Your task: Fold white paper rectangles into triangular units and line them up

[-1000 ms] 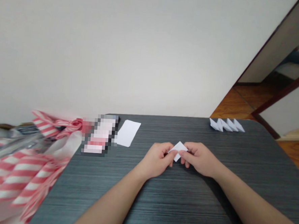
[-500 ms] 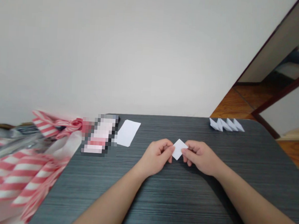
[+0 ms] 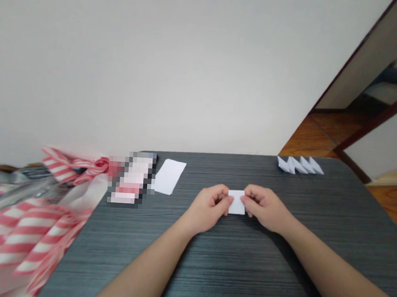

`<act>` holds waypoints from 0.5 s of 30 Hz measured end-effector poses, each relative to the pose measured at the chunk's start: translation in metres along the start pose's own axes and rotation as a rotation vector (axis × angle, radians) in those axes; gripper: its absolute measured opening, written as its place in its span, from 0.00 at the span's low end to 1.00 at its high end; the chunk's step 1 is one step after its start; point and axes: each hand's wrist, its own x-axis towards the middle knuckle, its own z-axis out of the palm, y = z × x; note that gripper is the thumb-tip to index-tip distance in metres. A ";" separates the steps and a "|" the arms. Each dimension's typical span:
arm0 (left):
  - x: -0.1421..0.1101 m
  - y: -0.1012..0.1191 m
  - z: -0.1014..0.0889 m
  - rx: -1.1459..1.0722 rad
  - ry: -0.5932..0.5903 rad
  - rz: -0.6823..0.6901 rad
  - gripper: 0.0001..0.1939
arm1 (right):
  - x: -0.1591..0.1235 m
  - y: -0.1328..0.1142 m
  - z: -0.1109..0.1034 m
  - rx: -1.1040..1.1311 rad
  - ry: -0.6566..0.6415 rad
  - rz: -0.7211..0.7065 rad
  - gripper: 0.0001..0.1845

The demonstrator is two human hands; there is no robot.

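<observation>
Paper square [image 3: 236, 204]: two-hand grip

Left hand [image 3: 208, 208] is pinching the left edge between thumb and fingers; right hand [image 3: 265, 209] is pinching the right edge likewise. The square is being held between them, over the dark table [image 3: 224, 271]. Farther out, white sheets [image 3: 170, 177] are lying stacked to the left, beside a pixelated object [image 3: 132, 178]; folded white pieces [image 3: 294, 166] are resting in a row near the far right corner.
</observation>
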 end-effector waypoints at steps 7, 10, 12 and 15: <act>0.001 -0.001 0.001 -0.089 0.030 -0.047 0.12 | -0.001 0.006 0.002 0.072 -0.006 -0.038 0.09; 0.002 -0.004 0.002 -0.175 0.011 -0.043 0.11 | -0.001 0.005 0.003 0.090 -0.024 -0.102 0.05; 0.002 -0.007 0.003 -0.237 -0.005 -0.035 0.10 | 0.000 0.002 0.004 0.070 -0.036 -0.141 0.04; 0.002 -0.010 0.004 -0.252 -0.039 -0.016 0.10 | 0.002 -0.001 0.004 -0.036 -0.012 -0.197 0.04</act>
